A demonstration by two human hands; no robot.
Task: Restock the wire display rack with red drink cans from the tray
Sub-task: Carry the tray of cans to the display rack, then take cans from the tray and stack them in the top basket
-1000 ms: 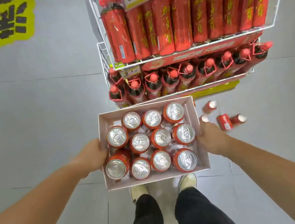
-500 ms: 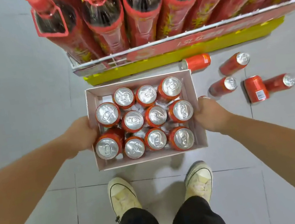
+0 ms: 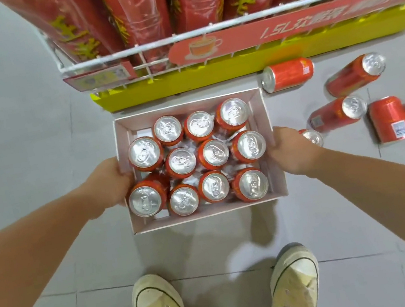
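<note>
- Our left hand (image 3: 109,182) grips the tray (image 3: 208,213) by its left wall.
- Our right hand (image 3: 291,151) grips the right wall.
- Red cans (image 3: 181,162) stand up inside.

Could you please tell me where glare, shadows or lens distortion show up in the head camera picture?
Head view: glare whitens the tops of the cans and streaks the wrap on the bottles; wide-angle distortion bows the rack rail; soft shadows fall on the floor just below the tray.
</note>
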